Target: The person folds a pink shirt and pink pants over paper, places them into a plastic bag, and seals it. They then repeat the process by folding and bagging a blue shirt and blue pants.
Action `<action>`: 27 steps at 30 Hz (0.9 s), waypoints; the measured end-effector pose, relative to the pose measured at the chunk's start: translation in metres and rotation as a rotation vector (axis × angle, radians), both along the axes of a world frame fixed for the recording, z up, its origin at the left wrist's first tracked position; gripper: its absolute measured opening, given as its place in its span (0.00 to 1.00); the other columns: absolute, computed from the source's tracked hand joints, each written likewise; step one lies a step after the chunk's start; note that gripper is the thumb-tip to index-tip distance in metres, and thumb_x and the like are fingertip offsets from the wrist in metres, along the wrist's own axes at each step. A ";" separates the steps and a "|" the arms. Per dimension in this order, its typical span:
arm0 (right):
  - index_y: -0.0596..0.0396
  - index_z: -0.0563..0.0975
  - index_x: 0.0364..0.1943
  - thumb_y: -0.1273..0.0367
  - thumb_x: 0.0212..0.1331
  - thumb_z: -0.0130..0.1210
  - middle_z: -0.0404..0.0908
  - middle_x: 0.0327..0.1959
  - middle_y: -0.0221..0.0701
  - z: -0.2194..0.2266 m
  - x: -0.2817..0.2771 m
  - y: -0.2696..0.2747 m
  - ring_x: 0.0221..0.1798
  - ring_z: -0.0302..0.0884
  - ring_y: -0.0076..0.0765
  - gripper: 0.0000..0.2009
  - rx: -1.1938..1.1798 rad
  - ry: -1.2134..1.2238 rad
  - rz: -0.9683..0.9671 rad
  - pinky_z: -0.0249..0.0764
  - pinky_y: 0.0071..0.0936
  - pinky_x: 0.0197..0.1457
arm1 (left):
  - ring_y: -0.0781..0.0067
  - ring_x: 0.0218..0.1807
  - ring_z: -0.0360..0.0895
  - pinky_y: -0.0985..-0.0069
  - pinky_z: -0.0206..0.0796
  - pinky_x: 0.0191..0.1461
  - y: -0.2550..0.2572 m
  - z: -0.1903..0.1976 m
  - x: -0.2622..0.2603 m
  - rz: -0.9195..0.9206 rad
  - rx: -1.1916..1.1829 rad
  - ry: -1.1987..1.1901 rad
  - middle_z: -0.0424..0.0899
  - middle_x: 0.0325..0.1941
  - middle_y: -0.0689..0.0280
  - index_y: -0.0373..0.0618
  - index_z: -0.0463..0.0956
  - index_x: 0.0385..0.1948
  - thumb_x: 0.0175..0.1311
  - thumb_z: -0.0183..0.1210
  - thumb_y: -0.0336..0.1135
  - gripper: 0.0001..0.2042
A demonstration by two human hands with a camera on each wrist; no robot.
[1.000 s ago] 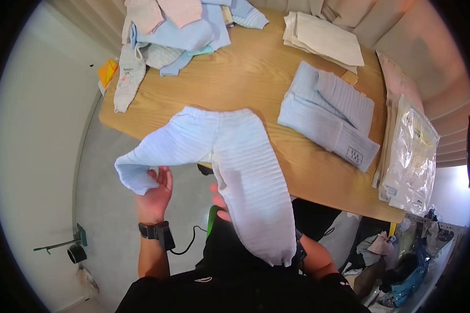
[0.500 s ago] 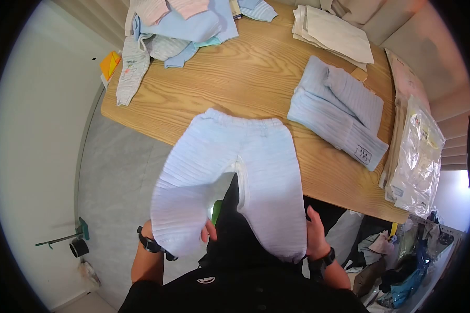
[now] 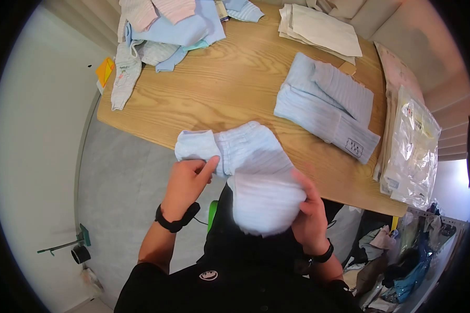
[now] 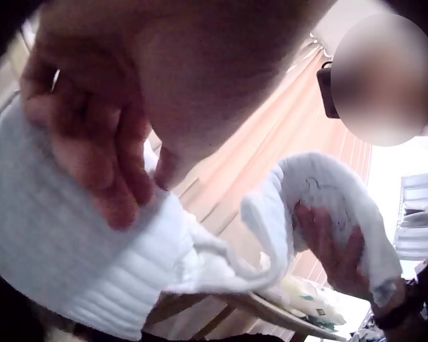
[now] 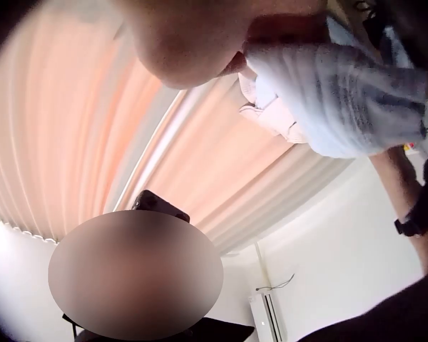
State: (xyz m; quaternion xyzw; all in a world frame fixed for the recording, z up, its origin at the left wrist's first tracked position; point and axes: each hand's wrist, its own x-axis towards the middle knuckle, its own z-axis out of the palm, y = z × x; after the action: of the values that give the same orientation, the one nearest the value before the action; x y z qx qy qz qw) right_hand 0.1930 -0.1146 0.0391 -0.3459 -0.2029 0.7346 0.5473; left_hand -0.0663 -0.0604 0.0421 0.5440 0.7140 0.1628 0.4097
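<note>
Light blue ribbed pants [image 3: 266, 143] lie partly on the table's near edge, their legs bent up towards the waistband. My left hand [image 3: 185, 182] pinches one leg end beside the waistband, thumb on top; the left wrist view shows its fingers curled over the cloth [image 4: 71, 242]. My right hand [image 3: 310, 219] is at the right side of the other leg [image 3: 269, 203], which bulges up off the lap. Its fingers look fairly straight and touch the cloth, which drapes around that hand [image 4: 332, 242] in the left wrist view. Part of the waistband is covered.
A folded blue garment [image 3: 326, 112] with a small printed patch lies at the right of the table [image 3: 230, 88]. Behind it are pale flat sheets [image 3: 321, 31]. Plastic-wrapped packages [image 3: 412, 151] line the right edge. Piled baby clothes [image 3: 167, 31] occupy the far left.
The pants hung with both legs spread towards me; now the legs are bent up. My left hand has come up to the waistband with one leg end, and my right hand has raised the other.
</note>
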 end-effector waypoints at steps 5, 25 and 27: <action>0.53 0.50 0.72 0.84 0.51 0.44 0.66 0.64 0.41 -0.005 0.001 0.021 0.64 0.68 0.38 0.39 0.070 0.099 0.280 0.65 0.31 0.65 | 0.66 0.27 0.72 0.73 0.65 0.32 -0.004 -0.032 -0.006 0.228 0.432 0.212 0.76 0.25 0.60 0.39 0.76 0.31 0.54 0.69 0.42 0.16; 0.61 0.65 0.61 0.67 0.67 0.49 0.75 0.56 0.42 -0.012 -0.015 0.046 0.55 0.78 0.39 0.21 -0.124 0.187 0.133 0.77 0.34 0.55 | 0.51 0.53 0.74 0.65 0.65 0.56 0.046 -0.005 -0.029 0.097 0.797 0.361 0.77 0.53 0.50 0.37 0.72 0.41 0.60 0.63 0.34 0.14; 0.61 0.64 0.61 0.69 0.66 0.50 0.77 0.54 0.42 -0.003 -0.011 0.049 0.50 0.80 0.39 0.21 -0.106 0.020 0.242 0.79 0.32 0.50 | 0.48 0.57 0.72 0.64 0.63 0.60 0.032 -0.005 -0.026 -0.001 0.880 0.486 0.75 0.57 0.49 0.36 0.73 0.41 0.60 0.62 0.33 0.13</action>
State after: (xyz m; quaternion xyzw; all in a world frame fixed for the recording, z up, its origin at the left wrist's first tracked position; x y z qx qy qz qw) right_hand 0.1821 -0.0655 0.0359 -0.3401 -0.1987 0.8083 0.4376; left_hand -0.0927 -0.0283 0.0375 0.6877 0.6521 0.3171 -0.0366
